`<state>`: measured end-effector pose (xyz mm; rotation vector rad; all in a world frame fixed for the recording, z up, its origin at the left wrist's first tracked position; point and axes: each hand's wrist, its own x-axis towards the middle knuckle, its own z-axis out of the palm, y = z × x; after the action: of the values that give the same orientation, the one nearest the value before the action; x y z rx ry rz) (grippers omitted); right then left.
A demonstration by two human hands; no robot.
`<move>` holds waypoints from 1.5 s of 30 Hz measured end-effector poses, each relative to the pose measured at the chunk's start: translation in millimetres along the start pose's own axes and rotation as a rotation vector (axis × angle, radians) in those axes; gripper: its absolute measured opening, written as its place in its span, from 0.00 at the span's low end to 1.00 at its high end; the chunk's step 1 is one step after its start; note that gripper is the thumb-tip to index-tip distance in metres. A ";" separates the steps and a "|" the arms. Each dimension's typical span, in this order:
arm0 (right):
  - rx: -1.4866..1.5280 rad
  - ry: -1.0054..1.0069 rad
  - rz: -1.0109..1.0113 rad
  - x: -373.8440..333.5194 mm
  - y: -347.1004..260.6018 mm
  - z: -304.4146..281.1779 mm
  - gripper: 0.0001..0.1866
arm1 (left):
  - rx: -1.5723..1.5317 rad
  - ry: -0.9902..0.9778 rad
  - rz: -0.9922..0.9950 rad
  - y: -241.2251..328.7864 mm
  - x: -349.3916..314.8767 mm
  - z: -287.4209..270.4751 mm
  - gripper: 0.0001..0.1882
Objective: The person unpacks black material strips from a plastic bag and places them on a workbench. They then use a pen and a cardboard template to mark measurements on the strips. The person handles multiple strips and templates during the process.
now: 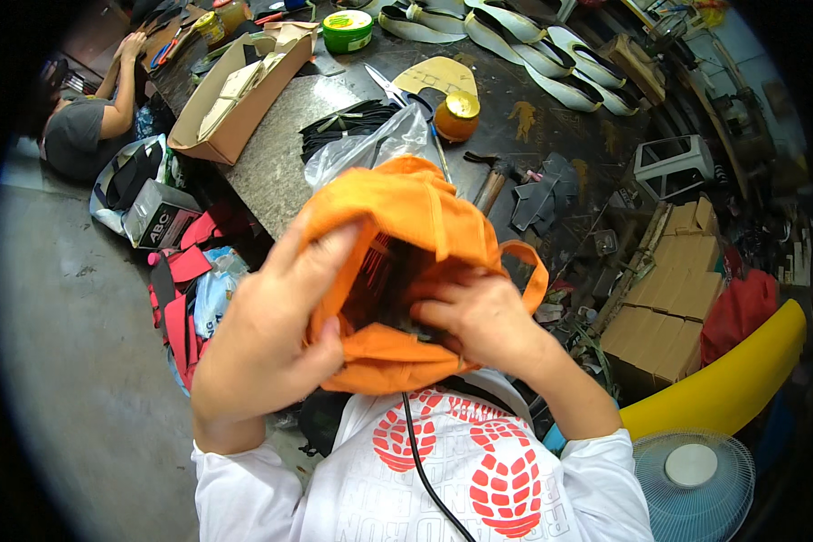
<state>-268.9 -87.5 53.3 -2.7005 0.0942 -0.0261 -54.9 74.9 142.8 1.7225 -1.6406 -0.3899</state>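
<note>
An orange cloth bag (393, 194) with a narrow loop at its right side is held up before my chest, its mouth turned toward me. My left hand (275, 316) grips the bag's left rim, thumb at the mouth and fingers against the outside. Inside the opening is my right hand (483, 316), with its fingers bent into the dark interior. Their tips are hidden and slightly blurred, so whether they hold anything cannot be made out. Just behind the bag lies a crumpled clear plastic bag (370, 149) on the dark workbench (569, 135).
On the bench are an orange jar (457, 117), scissors (386, 86), a hammer (492, 185), a long cardboard box (235, 99), a green tub (347, 32) and several pale shoe uppers (551, 59). A fan (691, 465) stands near right. Another person (86, 126) sits far left.
</note>
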 end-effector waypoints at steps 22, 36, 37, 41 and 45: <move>0.239 0.504 0.664 -48.5 169.4 -44.7 0.25 | -0.089 -0.137 0.009 -3.4 -6.0 5.1 0.42; -0.083 0.116 1.349 3.5 236.0 32.5 0.56 | -0.162 -0.081 -0.057 -11.0 -5.0 3.4 0.42; -0.101 0.076 1.338 0.8 236.4 29.4 0.55 | -0.167 -0.078 -0.063 -11.5 -5.0 3.4 0.42; -0.207 0.062 1.264 -12.8 238.4 30.7 0.52 | -0.180 -0.070 -0.046 -13.6 -4.6 4.2 0.42; -0.095 0.244 1.124 -33.8 242.8 34.5 0.49 | -0.176 -0.057 -0.048 -15.3 -5.7 4.7 0.42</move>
<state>-316.5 -289.6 -81.5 -2.3352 1.6530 -0.0085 -47.4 78.0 127.8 1.6344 -1.5573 -0.5935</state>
